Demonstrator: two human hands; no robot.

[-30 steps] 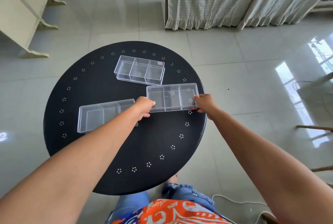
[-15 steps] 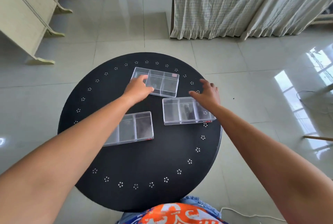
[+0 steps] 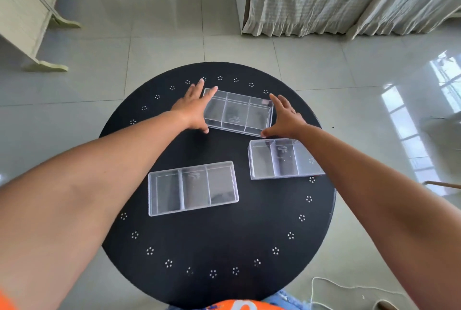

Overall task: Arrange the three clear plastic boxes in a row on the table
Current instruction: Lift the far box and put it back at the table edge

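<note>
Faintly embossed far box [image 3: 238, 112], writing unreadable

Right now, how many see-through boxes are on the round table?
3. The far box sits between both hands, the near-left box lies alone, and the right box is partly under the right forearm.

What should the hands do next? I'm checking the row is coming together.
Probably close both hands on the far box and bring it nearer. The left hand and right hand flank its short ends, fingers spread, while the other two boxes sit nearer.
</note>
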